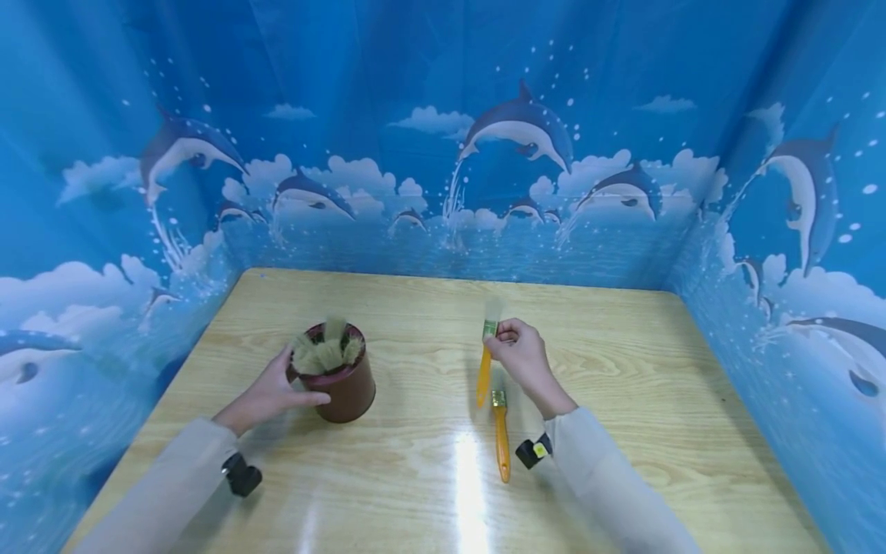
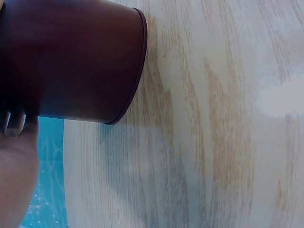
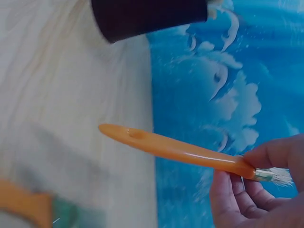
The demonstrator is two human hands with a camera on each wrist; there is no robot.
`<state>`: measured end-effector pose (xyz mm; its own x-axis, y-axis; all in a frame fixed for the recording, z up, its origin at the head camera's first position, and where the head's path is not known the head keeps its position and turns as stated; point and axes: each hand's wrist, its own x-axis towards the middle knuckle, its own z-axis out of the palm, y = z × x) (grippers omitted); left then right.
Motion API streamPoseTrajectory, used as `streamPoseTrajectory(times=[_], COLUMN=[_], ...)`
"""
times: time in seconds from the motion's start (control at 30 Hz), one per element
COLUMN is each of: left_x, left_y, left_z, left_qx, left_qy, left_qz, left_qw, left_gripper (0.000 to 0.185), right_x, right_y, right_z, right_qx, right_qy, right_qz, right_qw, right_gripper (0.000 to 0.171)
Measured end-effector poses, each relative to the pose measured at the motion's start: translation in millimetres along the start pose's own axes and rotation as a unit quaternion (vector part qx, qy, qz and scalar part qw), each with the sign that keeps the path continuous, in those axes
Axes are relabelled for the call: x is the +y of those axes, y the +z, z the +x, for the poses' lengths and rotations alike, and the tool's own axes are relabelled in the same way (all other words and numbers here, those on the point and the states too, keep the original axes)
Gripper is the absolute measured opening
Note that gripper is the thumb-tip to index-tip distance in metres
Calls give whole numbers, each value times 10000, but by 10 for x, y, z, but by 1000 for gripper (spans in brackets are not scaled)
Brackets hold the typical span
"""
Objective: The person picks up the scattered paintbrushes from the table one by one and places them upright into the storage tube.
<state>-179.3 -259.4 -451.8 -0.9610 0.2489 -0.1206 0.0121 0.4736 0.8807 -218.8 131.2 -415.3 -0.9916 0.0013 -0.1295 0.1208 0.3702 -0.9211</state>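
My right hand (image 1: 524, 355) pinches a paintbrush (image 3: 180, 154) near its metal collar, with the orange handle pointing down and the pale bristles up. Below it, a second orange-handled paintbrush (image 1: 502, 442) lies on the table, blurred at the lower left of the right wrist view. On the left, my left hand (image 1: 273, 391) grips a dark red-brown cylindrical pot (image 1: 346, 394) around its side near the rim. Several brushes stand in the pot with their pale bristles (image 1: 328, 352) up; their handles are hidden inside. The left wrist view shows the pot's side and base edge close up.
A light wood-grain table (image 1: 415, 369) carries everything. Blue curtains (image 1: 388, 92) printed with dolphins and clouds enclose its back and both sides. A bright light reflection falls on the table's front middle. Small dark cameras sit at both wrists.
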Motion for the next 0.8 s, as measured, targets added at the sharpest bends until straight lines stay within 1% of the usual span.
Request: streamPoseTrajectory(times=[0.23,0.4,0.6,0.8], left_x=[15,19,15,-9], left_y=[2,4,-3,1], left_z=[1,8,9,17], left_qx=[30,13,19,30], left_qy=[-32,-46,-49,-69], left_qz=[76,94,108,66], left_qw=[10000,9999,9999,9999], left_gripper=[111,112,112,112], right_x=[-376,-611,-861,-1066], right_y=[148,275,418,570], right_z=[21,18,-6,-53], right_qx=[-235,-262,-286,-297], right_qy=[-355,-920,-1715,-2180], right_qz=[281,255,219,370], right_qw=[9987,9951,9845,9748], right_gripper=[27,23,21,20])
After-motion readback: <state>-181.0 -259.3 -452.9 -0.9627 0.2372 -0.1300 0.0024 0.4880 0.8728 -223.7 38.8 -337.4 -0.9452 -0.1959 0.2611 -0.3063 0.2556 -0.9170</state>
